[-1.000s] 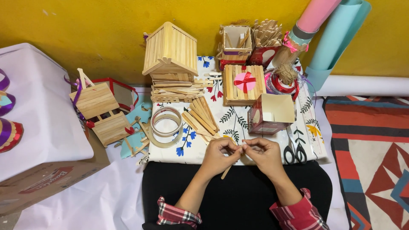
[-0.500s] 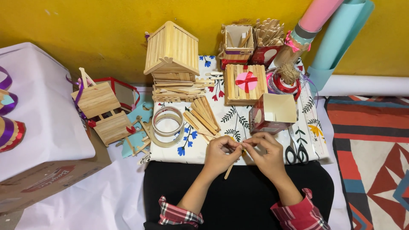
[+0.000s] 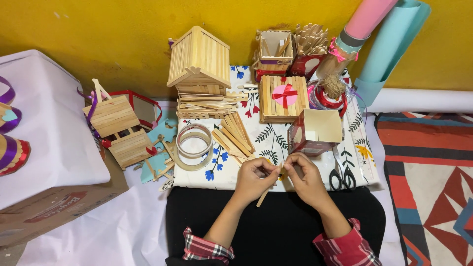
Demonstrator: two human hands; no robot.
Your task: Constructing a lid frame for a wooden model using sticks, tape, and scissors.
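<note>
My left hand point(image 3: 255, 178) and my right hand point(image 3: 306, 178) meet over the near edge of a floral cloth point(image 3: 276, 148), fingertips pinched together on a thin wooden craft stick point(image 3: 263, 197) that pokes down toward my lap. Just beyond my hands lies a fan of loose wooden sticks point(image 3: 234, 134). A roll of clear tape point(image 3: 194, 146) sits to the left of the sticks. A small open red box point(image 3: 314, 132) stands right above my right hand.
A stick-built house point(image 3: 199, 61) tops a stick stack at the back. A lidded stick box with a pink bow point(image 3: 282, 97), stick holders point(image 3: 290, 49), ribbon spools point(image 3: 329, 96), paper rolls point(image 3: 382, 39), scissors point(image 3: 341, 177), a stick basket point(image 3: 118, 128) and a cardboard box point(image 3: 44, 212) surround the cloth.
My hands have stayed together on the stick with only slight finger movement. The stick's lower end has shifted a little.
</note>
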